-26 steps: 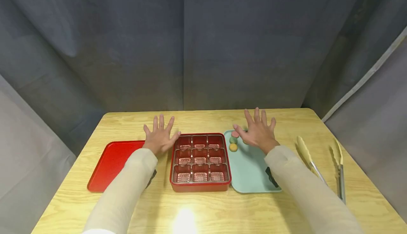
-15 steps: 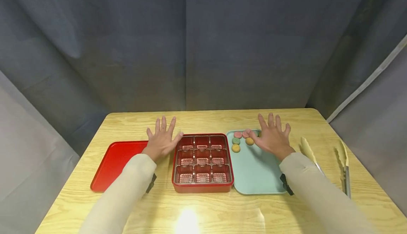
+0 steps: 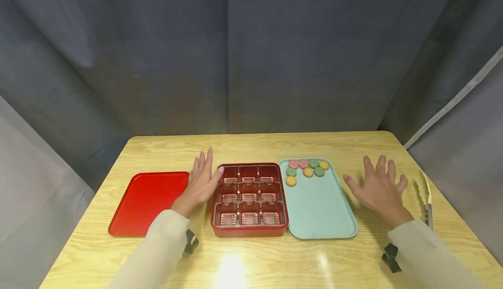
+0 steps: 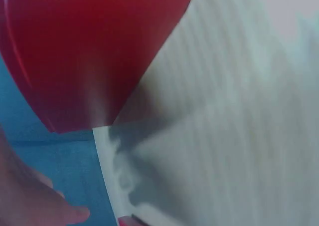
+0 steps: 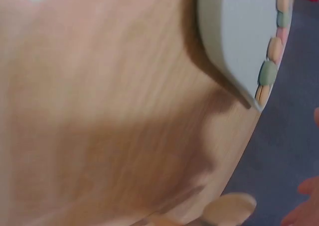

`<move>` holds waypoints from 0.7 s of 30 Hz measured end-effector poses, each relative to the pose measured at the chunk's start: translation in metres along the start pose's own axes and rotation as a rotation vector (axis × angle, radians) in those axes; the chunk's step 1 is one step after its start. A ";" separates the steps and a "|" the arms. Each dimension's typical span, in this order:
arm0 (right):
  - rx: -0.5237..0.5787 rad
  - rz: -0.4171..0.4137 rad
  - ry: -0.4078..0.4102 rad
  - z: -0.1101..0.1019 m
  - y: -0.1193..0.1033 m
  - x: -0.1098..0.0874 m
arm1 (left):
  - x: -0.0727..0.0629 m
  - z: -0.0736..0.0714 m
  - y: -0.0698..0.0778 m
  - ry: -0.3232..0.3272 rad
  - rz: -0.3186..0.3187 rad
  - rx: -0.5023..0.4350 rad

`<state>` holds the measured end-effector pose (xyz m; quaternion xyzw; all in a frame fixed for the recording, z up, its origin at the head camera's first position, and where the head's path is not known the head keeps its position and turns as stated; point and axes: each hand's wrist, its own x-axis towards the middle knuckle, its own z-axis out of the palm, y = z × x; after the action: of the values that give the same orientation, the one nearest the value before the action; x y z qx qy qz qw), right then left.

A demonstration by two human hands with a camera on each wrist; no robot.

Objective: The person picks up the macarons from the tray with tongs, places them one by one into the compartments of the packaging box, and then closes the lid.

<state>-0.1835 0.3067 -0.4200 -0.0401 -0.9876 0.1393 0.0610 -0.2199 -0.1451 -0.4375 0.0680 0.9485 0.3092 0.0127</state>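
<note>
Hands both spread flat, holding nothing: left hand (image 3: 202, 183) against the red compartment box (image 3: 249, 199) edge, right hand (image 3: 379, 190) over bare counter (image 3: 251, 149) between teal tray (image 3: 320, 210) and tongs (image 3: 427, 201); only the head view shows the tongs whole.

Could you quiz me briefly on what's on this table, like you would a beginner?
1. How many compartments does the red box have?
2. True or false: the right hand is holding the tongs.
3. Which lies left of the box: A) the red lid, B) the pale green tray, C) the round sweets?

Key
1. Nine, all empty.
2. False; it hovers open between tray and tongs.
3. A. The left hand rests between lid and box.
</note>
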 end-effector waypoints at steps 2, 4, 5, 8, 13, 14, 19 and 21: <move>0.017 0.031 0.011 -0.003 0.010 -0.008 | -0.004 0.003 0.000 0.009 -0.001 -0.045; 0.033 0.069 0.013 -0.007 0.020 -0.016 | -0.008 0.005 0.000 0.021 -0.011 -0.092; 0.041 0.089 0.013 -0.009 0.025 -0.020 | -0.011 0.006 0.000 0.026 -0.016 -0.120; 0.075 0.162 0.002 -0.014 0.039 -0.031 | -0.019 0.008 0.001 0.052 -0.022 -0.212; 0.147 0.276 -0.033 -0.015 0.059 -0.056 | -0.035 0.016 -0.002 0.068 0.001 -0.407; 0.156 0.286 -0.037 -0.014 0.062 -0.061 | -0.039 0.017 -0.003 0.066 0.003 -0.446; 0.218 0.360 -0.106 -0.013 0.075 -0.074 | -0.050 0.023 -0.008 0.056 -0.013 -0.600; 0.228 0.411 -0.137 -0.012 0.077 -0.076 | -0.054 0.025 -0.009 0.057 -0.009 -0.657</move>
<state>-0.1021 0.3767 -0.4385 -0.2233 -0.9384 0.2617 -0.0318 -0.1656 -0.1455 -0.4640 0.0474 0.7982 0.6005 0.0088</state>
